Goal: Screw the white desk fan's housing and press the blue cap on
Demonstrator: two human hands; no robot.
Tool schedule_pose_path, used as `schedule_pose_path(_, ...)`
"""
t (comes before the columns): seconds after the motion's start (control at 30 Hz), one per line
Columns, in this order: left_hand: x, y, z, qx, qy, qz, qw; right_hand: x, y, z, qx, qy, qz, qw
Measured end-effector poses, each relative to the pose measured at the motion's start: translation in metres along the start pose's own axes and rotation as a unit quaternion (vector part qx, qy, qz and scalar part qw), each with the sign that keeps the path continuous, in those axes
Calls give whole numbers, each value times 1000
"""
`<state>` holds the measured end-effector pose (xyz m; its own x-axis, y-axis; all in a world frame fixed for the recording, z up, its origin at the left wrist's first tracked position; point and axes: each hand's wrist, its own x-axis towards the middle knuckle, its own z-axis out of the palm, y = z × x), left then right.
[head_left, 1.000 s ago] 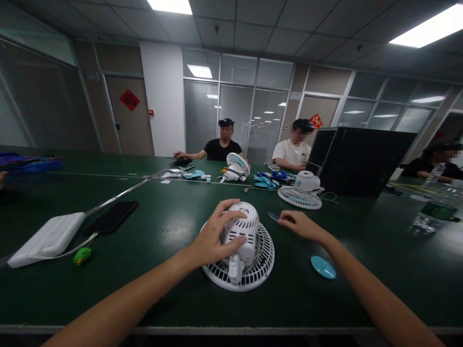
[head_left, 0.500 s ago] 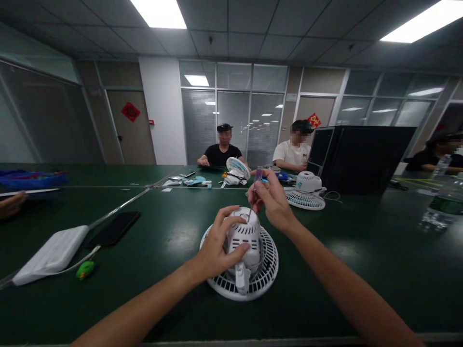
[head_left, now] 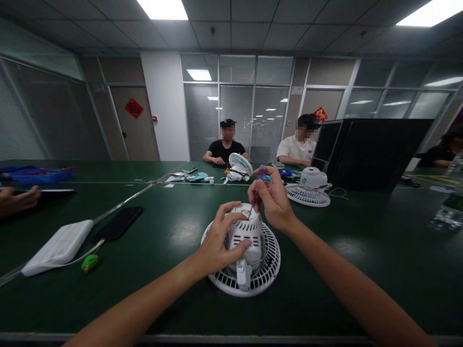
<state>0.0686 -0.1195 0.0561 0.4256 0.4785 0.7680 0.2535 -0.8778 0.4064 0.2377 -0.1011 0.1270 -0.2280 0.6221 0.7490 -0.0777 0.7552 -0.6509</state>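
Note:
A white electric fan (head_left: 246, 244) lies face down on the green table, its round grille (head_left: 271, 262) underneath and its motor housing on top. My left hand (head_left: 220, 239) is wrapped round the left side of the housing, thumb in front and fingers near the top. My right hand (head_left: 273, 198) grips a screwdriver (head_left: 261, 172) with a purplish clear handle. The screwdriver stands slightly tilted, with its thin shaft reaching down to the top of the housing. Its very tip is too small to make out. A folded plug or bracket part (head_left: 243, 274) hangs at the front of the housing.
To the left lie a white power bank (head_left: 60, 246), a dark phone (head_left: 118, 223) and a green trinket (head_left: 89, 262). Another fan (head_left: 311, 185) and a black computer case (head_left: 376, 154) stand at the right rear. Two people sit opposite; another person's hand (head_left: 21, 200) shows at left.
My right hand has come up from the table on the right to the housing's top with the screwdriver. The blue disc at the right is out of sight behind my arm. My left hand keeps its hold.

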Motion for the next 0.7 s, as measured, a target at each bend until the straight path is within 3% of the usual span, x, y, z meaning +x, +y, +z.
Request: schedule_pose_path(0.7,2,2,1,5,-1,5,1000,2,2,3,-32,39,9,999)
